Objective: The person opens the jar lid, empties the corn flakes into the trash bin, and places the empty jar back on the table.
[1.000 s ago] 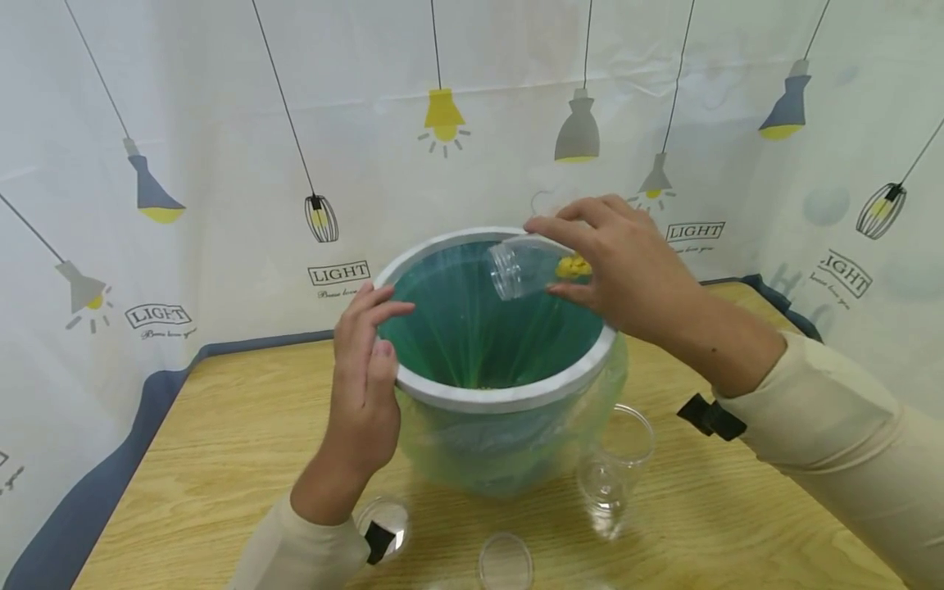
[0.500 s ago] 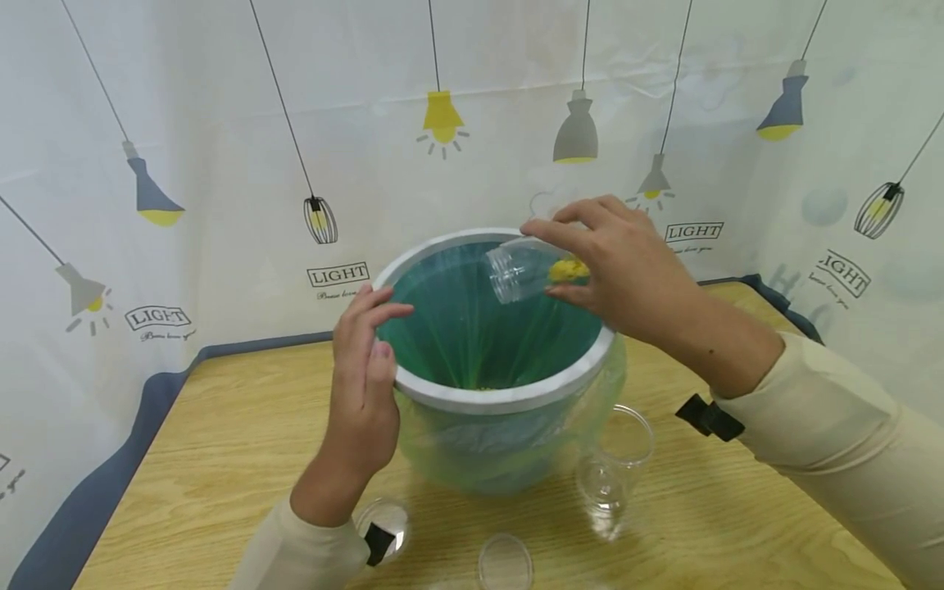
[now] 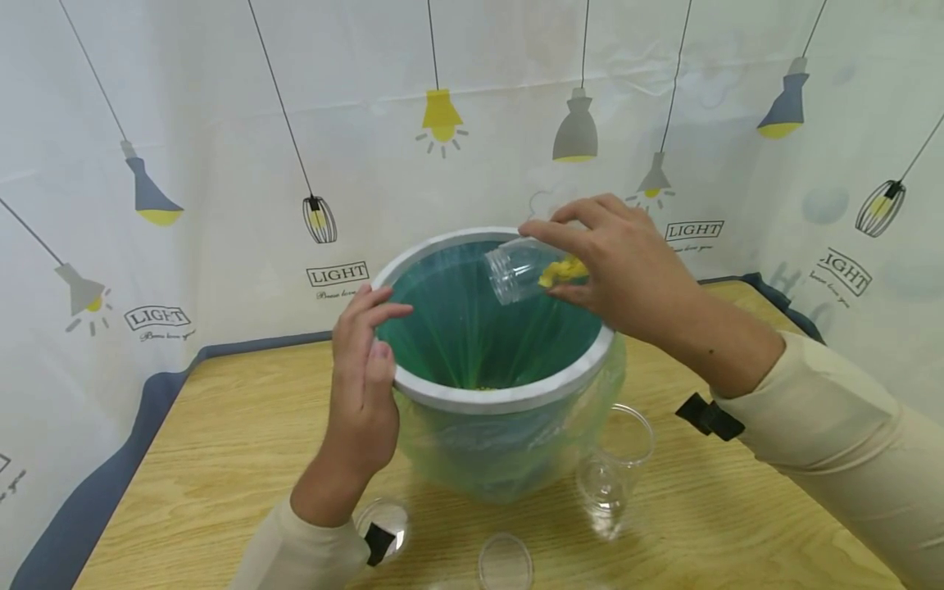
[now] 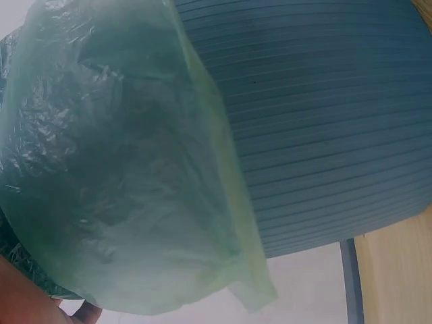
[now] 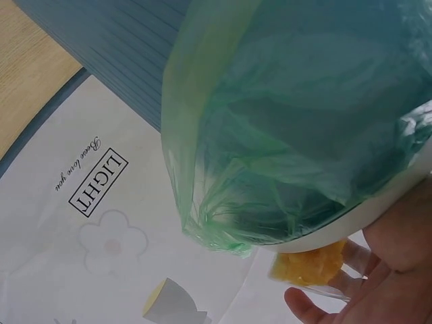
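Note:
A small clear plastic jar (image 3: 519, 269), tilted nearly level, lies over the bin's opening with its mouth to the left. My right hand (image 3: 627, 266) grips it between thumb and fingers near its base. Inside the jar sits a soft-looking yellow lump (image 3: 562, 270), which the right wrist view shows as a yellow-orange mass (image 5: 310, 265). Below stands a blue ribbed bin (image 4: 324, 121) with a white rim (image 3: 501, 397) and a green bag (image 3: 472, 328) lining it. My left hand (image 3: 361, 385) rests on the rim's left side, fingers reaching loosely over it. Some yellow bits (image 3: 485, 388) show inside the bag.
A clear round container (image 3: 612, 467) stands on the wooden table (image 3: 243, 442) to the right front of the bin. Clear round lids (image 3: 506, 562) lie near the front edge, one partly behind the left cuff (image 3: 310, 545). A lamp-printed curtain (image 3: 487, 49) hangs behind.
Within the jar, the yellow lump has slid left a little toward the mouth. The jar's mouth has dipped slightly. My left hand stays in place on the rim.

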A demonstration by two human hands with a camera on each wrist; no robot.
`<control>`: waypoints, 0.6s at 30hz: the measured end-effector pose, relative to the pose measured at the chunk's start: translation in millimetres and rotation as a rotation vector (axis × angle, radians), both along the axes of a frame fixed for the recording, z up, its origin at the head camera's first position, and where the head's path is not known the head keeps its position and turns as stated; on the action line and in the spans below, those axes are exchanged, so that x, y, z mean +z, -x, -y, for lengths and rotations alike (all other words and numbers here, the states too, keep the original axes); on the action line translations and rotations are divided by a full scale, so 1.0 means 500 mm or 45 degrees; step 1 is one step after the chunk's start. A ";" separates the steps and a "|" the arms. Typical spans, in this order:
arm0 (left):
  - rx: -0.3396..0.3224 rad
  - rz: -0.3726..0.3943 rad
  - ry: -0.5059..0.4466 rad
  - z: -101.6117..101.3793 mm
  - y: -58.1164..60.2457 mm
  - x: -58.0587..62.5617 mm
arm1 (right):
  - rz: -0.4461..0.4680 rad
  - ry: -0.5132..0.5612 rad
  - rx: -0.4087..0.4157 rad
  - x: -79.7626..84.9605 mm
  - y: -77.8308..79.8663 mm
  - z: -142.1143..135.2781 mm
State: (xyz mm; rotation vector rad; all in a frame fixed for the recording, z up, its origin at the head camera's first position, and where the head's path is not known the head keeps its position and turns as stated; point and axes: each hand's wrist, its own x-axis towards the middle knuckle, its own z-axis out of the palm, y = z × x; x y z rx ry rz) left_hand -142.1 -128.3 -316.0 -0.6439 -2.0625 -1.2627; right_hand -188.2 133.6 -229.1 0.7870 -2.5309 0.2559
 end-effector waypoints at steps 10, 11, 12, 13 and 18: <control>0.003 0.000 -0.006 0.000 0.001 -0.001 | 0.010 -0.002 -0.014 0.002 -0.001 0.002; 0.003 0.000 -0.007 0.000 0.001 -0.002 | 0.013 -0.003 -0.016 0.002 -0.001 0.002; 0.004 0.001 -0.007 0.000 0.001 -0.002 | 0.014 -0.004 -0.018 0.002 -0.001 0.002; 0.004 0.002 -0.007 0.000 0.000 -0.002 | 0.016 -0.005 -0.019 0.003 -0.001 0.002; 0.010 0.004 0.001 0.000 -0.001 -0.001 | 0.002 -0.007 -0.011 0.002 -0.002 0.002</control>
